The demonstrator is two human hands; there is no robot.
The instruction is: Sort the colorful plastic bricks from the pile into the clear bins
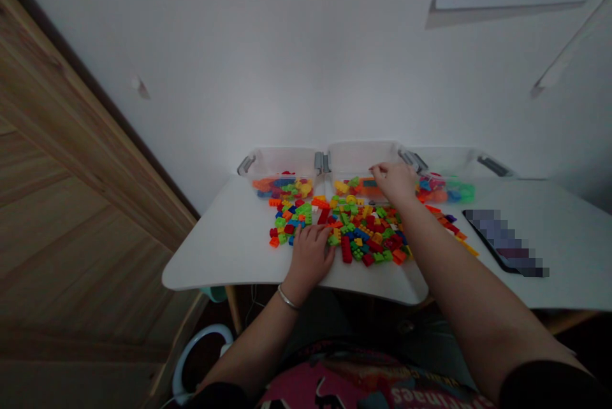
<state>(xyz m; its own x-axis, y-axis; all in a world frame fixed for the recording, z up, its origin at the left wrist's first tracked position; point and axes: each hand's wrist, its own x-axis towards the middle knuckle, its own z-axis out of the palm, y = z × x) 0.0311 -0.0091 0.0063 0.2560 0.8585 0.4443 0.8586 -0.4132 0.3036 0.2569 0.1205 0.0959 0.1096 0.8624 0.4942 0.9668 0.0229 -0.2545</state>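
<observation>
A heap of small coloured plastic bricks [356, 230] lies on the white table [229, 243]. My left hand [310, 256] rests on the table at the heap's near left edge, fingers curled loosely against the bricks; a silver bangle sits on its wrist. My right hand [394, 181] reaches to the far side, over the middle clear bin [356, 160], with its fingers pinched together at the bin's rim. What they hold is too small to make out. A left clear bin [280, 164] and a right clear bin [454, 164] also hold bricks.
A dark flat device [502, 240] lies on the table to the right. A wooden door or panel [71, 205] stands at the left. A white wall rises behind the bins. A round pale object [196, 351] sits on the floor below the table.
</observation>
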